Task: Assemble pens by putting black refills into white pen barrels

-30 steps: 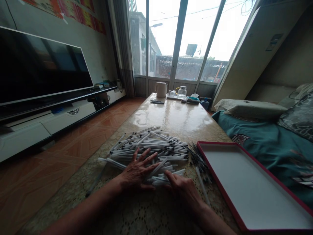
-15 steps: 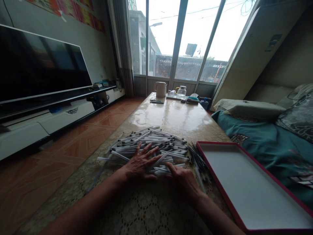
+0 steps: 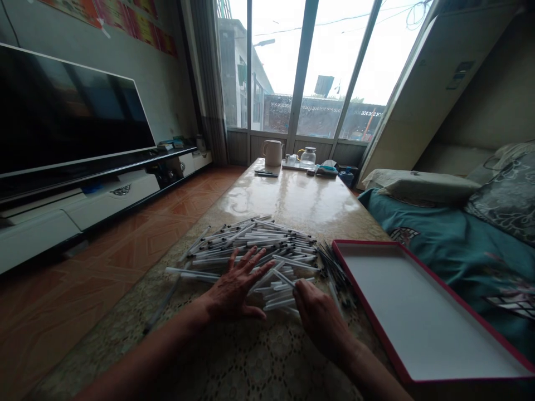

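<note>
A heap of thin white pen barrels (image 3: 251,245) lies on the lace-covered near end of a long table (image 3: 292,195). My left hand (image 3: 236,287) lies flat on the near part of the heap, fingers spread. My right hand (image 3: 320,317) rests beside it on the heap's near right edge, its fingers curled down among the barrels; whether it grips one is hidden. A smaller bundle of dark refills (image 3: 334,270) lies right of the heap.
A shallow red-rimmed tray (image 3: 418,312) with a white bottom lies at the table's right. A white kettle (image 3: 272,152), a glass jug (image 3: 308,156) and small items stand at the far end. A television (image 3: 71,122) is left, a teal-covered sofa (image 3: 451,245) right.
Both hands have shifted slightly on the heap; the right hand has drawn a little nearer and rightward. The barrels under them have been shuffled.
</note>
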A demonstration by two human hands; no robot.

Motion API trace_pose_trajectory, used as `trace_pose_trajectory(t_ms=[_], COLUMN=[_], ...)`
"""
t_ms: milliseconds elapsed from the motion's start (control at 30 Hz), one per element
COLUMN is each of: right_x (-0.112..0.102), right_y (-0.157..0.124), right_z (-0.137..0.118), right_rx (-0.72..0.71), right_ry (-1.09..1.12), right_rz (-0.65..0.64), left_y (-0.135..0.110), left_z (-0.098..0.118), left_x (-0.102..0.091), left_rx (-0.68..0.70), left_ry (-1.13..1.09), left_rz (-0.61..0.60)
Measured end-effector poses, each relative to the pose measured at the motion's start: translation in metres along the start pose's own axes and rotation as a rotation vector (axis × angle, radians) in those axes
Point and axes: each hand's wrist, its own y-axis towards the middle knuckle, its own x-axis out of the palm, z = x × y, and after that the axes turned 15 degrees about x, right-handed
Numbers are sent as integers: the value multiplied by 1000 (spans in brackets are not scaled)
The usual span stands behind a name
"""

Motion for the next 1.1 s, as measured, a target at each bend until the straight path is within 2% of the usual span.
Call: trace_pose_trajectory(t_ms=[67, 167, 200, 267, 300, 333, 433, 533, 600, 733, 833, 967, 1100], right_x=[-1, 1, 2, 6, 7, 8, 5, -1, -2, 3, 11, 19, 25], right_y=[-1, -3, -4, -5, -5, -4, -3, 0, 3, 11, 15, 18, 20], right_z=[-3, -6, -6, -7, -7, -8, -11, -14, -12, -3, 5, 13, 19], right_rx=[-23, -53, -54, -53, -56, -62, -95, -130, -104, 106, 151, 206, 220], right_ry=[17, 36, 47, 81, 102, 124, 176, 208, 248, 448, 600, 726, 799], right_rz=[-26, -46, -33, 1, 10, 9, -46, -100, -93, -64, -138, -141, -176], left_y=[0, 3, 5, 10, 14, 17, 27, 33, 34, 34, 33, 31, 31], left_z=[10, 32, 40, 56, 62, 68, 79, 81, 79, 71, 66, 64, 65], left_x=[-4, -3, -1, 7, 11, 16, 25, 24, 20, 17, 19, 21, 24], left_rx=[-50, -216, -310, -625, -751, -820, -849, -824, -822, -880, -908, -873, -901], left_ry=[-62, -241, -345, -631, -817, -991, -1371, -1521, -1561, -1589, -1598, -1580, -1552], left_rz=[103, 393, 496, 746, 835, 891, 914, 923, 994, 1119, 1142, 1160, 1157])
